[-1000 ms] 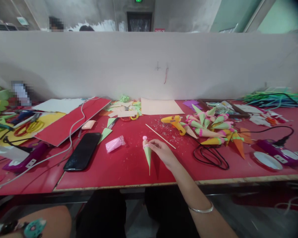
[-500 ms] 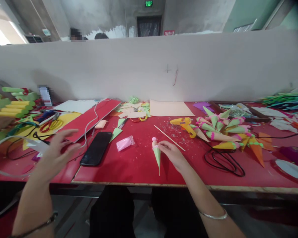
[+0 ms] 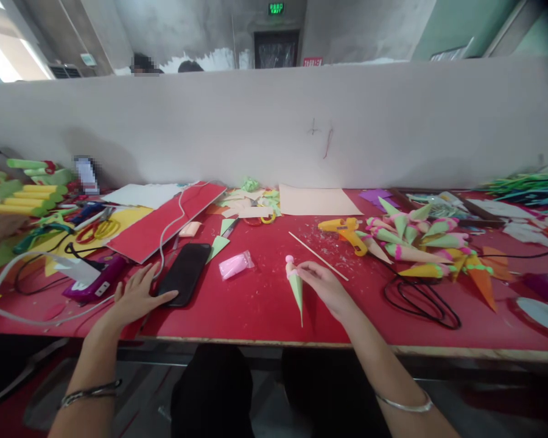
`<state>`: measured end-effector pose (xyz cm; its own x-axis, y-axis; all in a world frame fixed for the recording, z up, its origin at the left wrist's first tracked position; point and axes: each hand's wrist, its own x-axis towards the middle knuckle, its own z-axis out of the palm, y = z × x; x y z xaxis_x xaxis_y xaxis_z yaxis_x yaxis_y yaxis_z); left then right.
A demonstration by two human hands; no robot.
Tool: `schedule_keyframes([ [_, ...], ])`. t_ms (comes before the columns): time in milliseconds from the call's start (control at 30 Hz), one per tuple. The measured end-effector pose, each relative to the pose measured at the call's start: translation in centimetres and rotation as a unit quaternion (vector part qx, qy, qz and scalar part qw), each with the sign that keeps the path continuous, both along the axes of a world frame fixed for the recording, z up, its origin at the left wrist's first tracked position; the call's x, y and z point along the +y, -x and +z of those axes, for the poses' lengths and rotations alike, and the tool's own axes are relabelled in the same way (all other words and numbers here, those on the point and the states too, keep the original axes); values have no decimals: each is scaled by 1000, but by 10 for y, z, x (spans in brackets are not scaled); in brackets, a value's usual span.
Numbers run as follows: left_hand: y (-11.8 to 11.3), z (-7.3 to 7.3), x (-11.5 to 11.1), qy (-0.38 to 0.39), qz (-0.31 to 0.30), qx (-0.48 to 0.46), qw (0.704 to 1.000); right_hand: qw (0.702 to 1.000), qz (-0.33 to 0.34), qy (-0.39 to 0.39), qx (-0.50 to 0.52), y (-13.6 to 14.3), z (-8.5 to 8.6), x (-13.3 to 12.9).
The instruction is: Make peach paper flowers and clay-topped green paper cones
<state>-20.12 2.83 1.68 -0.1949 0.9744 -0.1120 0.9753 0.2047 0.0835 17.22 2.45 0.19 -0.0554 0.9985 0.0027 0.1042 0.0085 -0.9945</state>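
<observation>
A small green cone figure (image 3: 296, 292) with a pink ball on top is pinched at its upper part by my right hand (image 3: 322, 285), its thin tip pointing down. My left hand (image 3: 139, 296) lies spread on the red table, its thumb on the lower left corner of a black phone (image 3: 185, 274). Between the hands sits a pink packet in clear wrap (image 3: 235, 266). A thin wooden stick (image 3: 318, 255) lies behind my right hand, near a yellow glue gun (image 3: 346, 234).
A pile of paper cones (image 3: 415, 240) and a looped black cable (image 3: 422, 304) lie to the right. At the left are a purple power strip (image 3: 98, 281), scissors (image 3: 98, 230), a red board (image 3: 168, 222) and another person's hand (image 3: 0, 231).
My left hand has come down from above the table onto it, touching the phone. My right hand still holds the cone figure. The view has shifted slightly.
</observation>
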Motion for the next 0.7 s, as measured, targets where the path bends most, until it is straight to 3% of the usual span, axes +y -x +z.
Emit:
schedule_keyframes([
  [500, 5, -4, 0, -3, -11, -17, 1000, 1000, -3, 3, -5, 0, -2, 0],
  [600, -5, 4, -3, -114, -4, -42, 993, 1000, -4, 5, 4, 0, -1, 0],
  [700, -38, 13, -9, -295, -42, -77, 951, 1000, -8, 1, 10, 1, -2, 1],
])
